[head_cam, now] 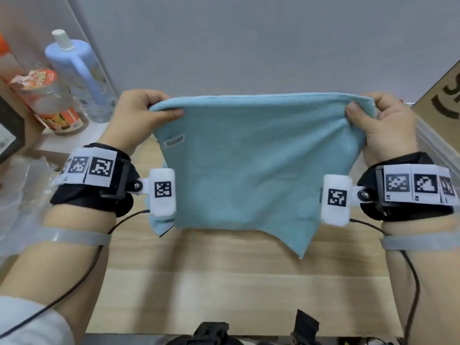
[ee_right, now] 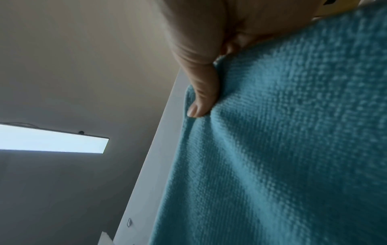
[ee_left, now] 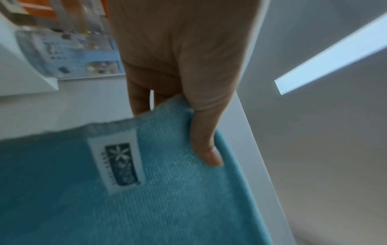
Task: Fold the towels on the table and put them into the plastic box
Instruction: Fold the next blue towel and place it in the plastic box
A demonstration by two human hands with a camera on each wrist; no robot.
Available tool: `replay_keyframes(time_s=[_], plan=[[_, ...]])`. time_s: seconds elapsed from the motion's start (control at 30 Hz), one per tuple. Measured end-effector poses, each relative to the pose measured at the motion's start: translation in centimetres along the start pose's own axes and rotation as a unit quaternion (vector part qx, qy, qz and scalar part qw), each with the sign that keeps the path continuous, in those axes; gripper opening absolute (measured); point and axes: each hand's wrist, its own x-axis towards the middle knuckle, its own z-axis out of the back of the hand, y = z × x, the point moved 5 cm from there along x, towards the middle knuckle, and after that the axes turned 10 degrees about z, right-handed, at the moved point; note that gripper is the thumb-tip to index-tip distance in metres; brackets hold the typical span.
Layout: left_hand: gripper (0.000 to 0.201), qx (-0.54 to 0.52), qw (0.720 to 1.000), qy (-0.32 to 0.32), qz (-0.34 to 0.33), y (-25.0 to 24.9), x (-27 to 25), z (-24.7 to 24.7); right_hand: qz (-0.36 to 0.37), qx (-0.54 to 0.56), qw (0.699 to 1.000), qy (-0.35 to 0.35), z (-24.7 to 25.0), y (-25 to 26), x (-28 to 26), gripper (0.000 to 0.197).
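A light blue towel (head_cam: 249,170) hangs in the air above the wooden table (head_cam: 224,282), doubled over along its top edge. My left hand (head_cam: 146,113) pinches its upper left corner, thumb on the near side. My right hand (head_cam: 373,120) pinches the upper right corner in the same way. A small white label (head_cam: 175,141) shows near the left edge. In the left wrist view the thumb (ee_left: 206,140) presses on the towel (ee_left: 167,199) beside the label (ee_left: 119,165). In the right wrist view the thumb (ee_right: 203,92) presses the towel (ee_right: 282,149). A clear plastic box (head_cam: 433,143) sits at the right, mostly hidden.
A blue bottle (head_cam: 77,73) and several jars and packets (head_cam: 44,95) stand at the back left. A cardboard box (head_cam: 443,95) is at the right, behind the plastic box. A grey wall (head_cam: 249,41) rises behind the table. Crinkled clear plastic (head_cam: 17,195) lies at the left.
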Motion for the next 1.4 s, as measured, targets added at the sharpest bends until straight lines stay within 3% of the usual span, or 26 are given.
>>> replay_keyframes(time_s=[0.17, 0.33, 0.6, 0.67, 0.77, 0.83, 0.97, 1.1, 1.23, 1.4], plan=[[0.018, -0.161, 0.986, -0.043, -0.013, -0.2, -0.2, 1.8, 0.032, 0.023, 0.998, -0.056, 0.8, 1.6, -0.3, 0.04], [0.023, -0.282, 0.957, 0.007, -0.067, -0.8, -1.8, 2.7, 0.054, 0.046, 0.996, -0.046, 0.6, 3.9, -1.7, 0.037], [0.025, -0.262, 0.963, 0.049, -0.035, 1.7, -4.8, 1.0, -0.002, -0.013, 1.0, -0.028, 1.8, 3.4, -6.6, 0.029], [0.024, -0.267, 0.962, 0.057, -0.031, 1.8, -5.6, 1.0, -0.009, -0.01, 1.0, -0.021, 2.4, 3.0, -7.2, 0.038], [0.021, -0.284, 0.957, 0.055, -0.034, 1.1, -6.3, 1.4, -0.042, 0.004, 0.999, -0.028, 3.8, 2.2, -6.8, 0.077], [0.017, -0.295, 0.954, 0.05, -0.034, 0.7, -6.5, 1.3, -0.058, -0.016, 0.998, -0.019, 4.5, 2.0, -6.1, 0.087], [0.021, -0.275, 0.962, 0.007, 0.006, 2.0, -5.8, 0.0, -0.076, -0.025, 0.997, 0.0, 4.1, 0.7, -5.3, 0.063], [0.02, -0.195, 0.977, -0.014, 0.079, 6.3, -5.0, -2.7, -0.081, -0.117, 0.99, 0.012, 4.6, -3.7, -5.4, 0.032], [0.03, -0.153, 0.979, -0.03, 0.129, 10.3, -4.5, -4.9, -0.099, -0.209, 0.972, 0.04, 5.2, -8.4, -6.4, 0.032], [0.029, -0.121, 0.981, -0.025, 0.152, 13.4, -5.7, -5.8, -0.122, -0.24, 0.962, 0.05, 5.9, -11.6, -8.8, 0.031]])
